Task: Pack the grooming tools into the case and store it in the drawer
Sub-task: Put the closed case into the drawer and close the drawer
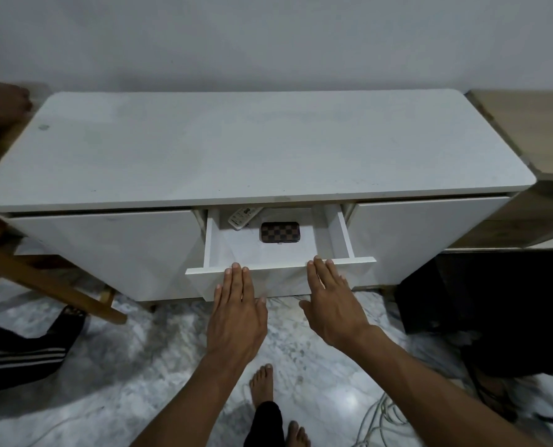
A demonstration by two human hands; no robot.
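The brown checkered case (280,232) lies closed and flat inside the pulled-out white drawer (346,235) in the middle of the cabinet. My left hand (238,312) rests flat against the drawer's front panel, fingers straight and together, fingertips at its top edge. My right hand (331,298) is flat against the same front panel further right, fingers extended. Neither hand holds anything. No loose grooming tools are visible.
A white remote control (244,217) lies at the back left of the drawer. The white cabinet top (252,146) stands against the wall. A wooden chair leg (49,282) is at left, cables (378,421) lie on the marble floor, and my bare feet (262,385) are below.
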